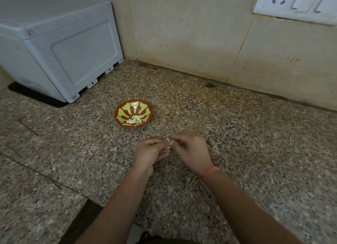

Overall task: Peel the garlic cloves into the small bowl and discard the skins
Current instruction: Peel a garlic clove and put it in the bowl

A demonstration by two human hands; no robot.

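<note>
Item: small bowl (pixel 118 114), red and green, sitting on the bench (pixel 237 134) just beyond the grip and holding several peeled cloves (pixel 135 119). Item: garlic clove (pixel 168 141), pinkish, being pinched between left hand (pixel 151 152) and right hand (pixel 191 151), both clamping it.

The small bowl (pixel 122 108) was brick red, patterned inside with lime-green petals fanning from its centre. The peeled cloves (pixel 134 119) in it were creamy white, and the garlic piece (pixel 168 141) nearer was pale pinkish white. The counter (pixel 237 134) was granite speckled brown, beige and black. At far left a grey-white box (pixel 60 48) stood on a black mat (pixel 36 96). The wall tiles (pixel 191 34) were beige with rusty flecks, the socket plate (pixel 299 3) white, and the wristband (pixel 210 172) salmon pink.
</note>
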